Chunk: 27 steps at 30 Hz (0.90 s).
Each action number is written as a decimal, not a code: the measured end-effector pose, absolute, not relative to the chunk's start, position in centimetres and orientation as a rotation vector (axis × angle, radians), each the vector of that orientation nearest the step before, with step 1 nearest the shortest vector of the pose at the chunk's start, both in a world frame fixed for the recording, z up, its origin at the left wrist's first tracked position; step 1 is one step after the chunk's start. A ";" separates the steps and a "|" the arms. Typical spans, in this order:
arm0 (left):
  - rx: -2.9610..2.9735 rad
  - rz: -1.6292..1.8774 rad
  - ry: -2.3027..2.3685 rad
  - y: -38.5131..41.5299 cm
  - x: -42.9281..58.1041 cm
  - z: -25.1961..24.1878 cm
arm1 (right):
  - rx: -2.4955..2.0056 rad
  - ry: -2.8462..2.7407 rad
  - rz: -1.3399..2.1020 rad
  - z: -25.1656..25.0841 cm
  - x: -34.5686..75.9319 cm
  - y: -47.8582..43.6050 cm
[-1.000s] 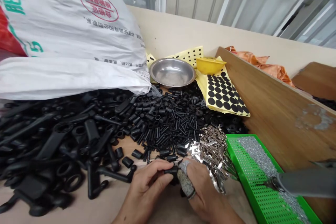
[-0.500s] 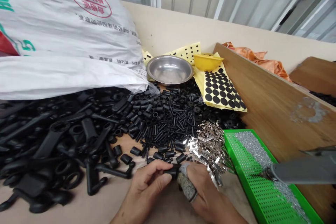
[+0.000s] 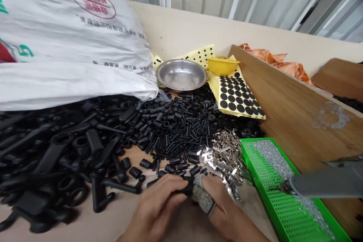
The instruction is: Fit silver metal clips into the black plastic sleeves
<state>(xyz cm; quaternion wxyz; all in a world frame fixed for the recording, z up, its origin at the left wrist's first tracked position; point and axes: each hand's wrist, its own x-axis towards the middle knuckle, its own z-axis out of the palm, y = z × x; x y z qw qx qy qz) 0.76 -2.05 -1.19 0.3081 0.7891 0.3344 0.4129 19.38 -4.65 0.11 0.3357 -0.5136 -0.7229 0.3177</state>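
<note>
Low in the middle of the view, my left hand (image 3: 159, 206) and my right hand (image 3: 224, 211) meet over the table. Both pinch one small black plastic piece (image 3: 185, 189) between their fingertips. A grey knitted finger cot covers my right forefinger (image 3: 202, 198). Just beyond the hands lies a heap of small shiny metal clips (image 3: 225, 157). Behind that spreads a pile of short black tubes and ribbed pins (image 3: 181, 128).
Long black plastic levers (image 3: 56, 155) are heaped at the left under a big white woven sack (image 3: 68, 45). A steel bowl (image 3: 181, 75), a yellow bowl (image 3: 222, 66) and yellow sheets of black dots (image 3: 238, 98) sit behind. A green perforated tray (image 3: 280, 193) and a grey tool (image 3: 326, 185) are at the right.
My hands stay together on the black piece, the fingers shifting slightly. The whole view has drifted a little as my head moved.
</note>
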 end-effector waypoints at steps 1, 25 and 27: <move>2.003 1.045 0.915 -1.9 0.7 -1.1 | -1.275 -2.003 0.727 0.1 19.5 -4.5; 1.860 1.054 0.957 -2.3 1.6 -1.2 | -1.356 -1.897 0.832 -0.9 19.6 -4.7; 1.803 1.015 0.989 -2.1 1.5 -1.1 | -1.323 -1.919 0.762 -0.5 19.7 -4.7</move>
